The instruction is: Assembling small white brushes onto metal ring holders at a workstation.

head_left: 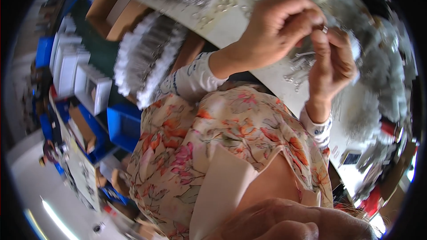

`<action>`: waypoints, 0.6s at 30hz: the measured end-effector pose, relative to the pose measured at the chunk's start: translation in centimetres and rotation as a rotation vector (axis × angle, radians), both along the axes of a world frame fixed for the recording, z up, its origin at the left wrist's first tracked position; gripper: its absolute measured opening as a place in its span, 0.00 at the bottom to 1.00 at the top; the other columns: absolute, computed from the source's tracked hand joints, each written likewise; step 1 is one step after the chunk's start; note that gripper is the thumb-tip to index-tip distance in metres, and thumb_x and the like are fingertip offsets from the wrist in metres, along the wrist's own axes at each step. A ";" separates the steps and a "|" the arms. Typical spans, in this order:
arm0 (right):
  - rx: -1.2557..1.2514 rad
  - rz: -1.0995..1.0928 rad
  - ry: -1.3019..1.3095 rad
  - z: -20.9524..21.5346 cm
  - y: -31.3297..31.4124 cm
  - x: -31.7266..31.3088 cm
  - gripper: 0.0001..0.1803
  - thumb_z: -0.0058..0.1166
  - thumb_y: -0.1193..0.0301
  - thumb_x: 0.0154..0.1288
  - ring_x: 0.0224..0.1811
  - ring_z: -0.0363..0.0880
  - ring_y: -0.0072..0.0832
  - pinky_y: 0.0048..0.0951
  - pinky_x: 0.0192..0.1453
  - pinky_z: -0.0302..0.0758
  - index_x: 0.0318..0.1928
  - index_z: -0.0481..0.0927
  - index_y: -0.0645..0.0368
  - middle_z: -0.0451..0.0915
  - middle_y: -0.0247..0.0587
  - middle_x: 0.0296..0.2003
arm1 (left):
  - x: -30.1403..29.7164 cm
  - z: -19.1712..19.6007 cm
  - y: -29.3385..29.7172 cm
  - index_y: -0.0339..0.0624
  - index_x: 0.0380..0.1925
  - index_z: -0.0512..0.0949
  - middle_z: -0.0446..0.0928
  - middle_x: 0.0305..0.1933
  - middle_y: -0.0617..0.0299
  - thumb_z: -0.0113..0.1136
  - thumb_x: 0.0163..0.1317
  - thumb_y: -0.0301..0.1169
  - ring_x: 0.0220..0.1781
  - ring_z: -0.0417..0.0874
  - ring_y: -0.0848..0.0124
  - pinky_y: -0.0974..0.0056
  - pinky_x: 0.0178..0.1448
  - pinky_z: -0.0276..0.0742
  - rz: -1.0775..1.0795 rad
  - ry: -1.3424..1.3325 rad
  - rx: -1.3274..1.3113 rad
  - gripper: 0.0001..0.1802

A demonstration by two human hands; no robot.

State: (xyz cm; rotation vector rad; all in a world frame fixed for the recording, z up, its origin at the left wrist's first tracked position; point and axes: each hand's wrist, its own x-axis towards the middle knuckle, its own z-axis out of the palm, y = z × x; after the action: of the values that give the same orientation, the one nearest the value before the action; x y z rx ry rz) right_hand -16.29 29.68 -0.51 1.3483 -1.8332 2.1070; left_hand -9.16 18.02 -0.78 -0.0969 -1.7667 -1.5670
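My left hand (275, 26) and my right hand (331, 62) meet fingertip to fingertip above a white worktable (231, 26). Between the fingertips is pinched a small shiny metal ring-like part (324, 30), with fingers of both hands closed on it. White cuffs cover both wrists. Loose small metal parts (296, 69) lie on the table just below the hands. My floral-patterned clothing (222, 146) fills the middle of the view under the forearms.
Heaps of grey metal pieces (378, 62) cover the table's right side. A bundle of white-tipped metal parts (147, 58) lies to the left. Blue bins (124, 124), white boxes (91, 86) and cardboard boxes (111, 4) stand at the left.
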 end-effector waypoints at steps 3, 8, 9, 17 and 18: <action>0.081 0.313 -0.405 -1.3 0.7 -1.1 0.02 0.53 0.79 0.59 0.29 0.70 0.16 0.17 0.37 0.66 0.31 0.78 0.64 0.75 0.32 0.25 | 2.1 0.0 -2.0 0.35 0.37 0.75 0.76 0.31 0.57 0.58 0.59 0.33 0.27 0.77 0.66 0.65 0.32 0.72 -0.009 -0.160 -0.541 0.12; 0.826 0.692 -0.410 -5.8 0.9 -0.7 0.04 0.55 0.77 0.58 0.31 0.71 0.18 0.21 0.39 0.68 0.34 0.79 0.64 0.77 0.32 0.27 | 8.4 -5.8 -5.5 0.39 0.36 0.78 0.77 0.33 0.57 0.61 0.52 0.30 0.36 0.79 0.59 0.60 0.40 0.73 -0.404 -0.731 -0.697 0.11; 0.838 0.746 -0.513 -7.2 1.1 -0.3 0.06 0.55 0.75 0.60 0.31 0.71 0.17 0.20 0.37 0.69 0.36 0.79 0.64 0.77 0.32 0.28 | 10.2 -7.4 -6.2 0.40 0.36 0.78 0.78 0.33 0.57 0.60 0.52 0.29 0.37 0.79 0.60 0.60 0.41 0.73 -0.369 -0.764 -0.706 0.10; 0.707 0.558 -0.765 -9.3 2.9 -0.9 0.07 0.52 0.75 0.62 0.28 0.69 0.17 0.19 0.33 0.66 0.36 0.78 0.66 0.75 0.32 0.26 | 18.3 -18.7 -21.9 0.48 0.35 0.81 0.80 0.34 0.56 0.53 0.53 0.33 0.38 0.81 0.60 0.58 0.41 0.75 -0.021 -1.378 -1.147 0.11; 0.706 0.558 -0.764 -9.3 3.1 -0.9 0.07 0.52 0.75 0.62 0.28 0.69 0.17 0.19 0.33 0.66 0.36 0.78 0.66 0.75 0.32 0.26 | 20.1 -21.9 -24.8 0.49 0.36 0.81 0.79 0.37 0.56 0.54 0.53 0.33 0.41 0.80 0.59 0.58 0.44 0.75 0.089 -1.269 -1.185 0.11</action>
State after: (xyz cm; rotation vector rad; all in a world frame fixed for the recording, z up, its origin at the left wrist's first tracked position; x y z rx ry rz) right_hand -17.19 32.83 -9.84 1.3817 -3.0230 2.6235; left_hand 10.91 -6.82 -22.64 0.5067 -3.3747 -0.1458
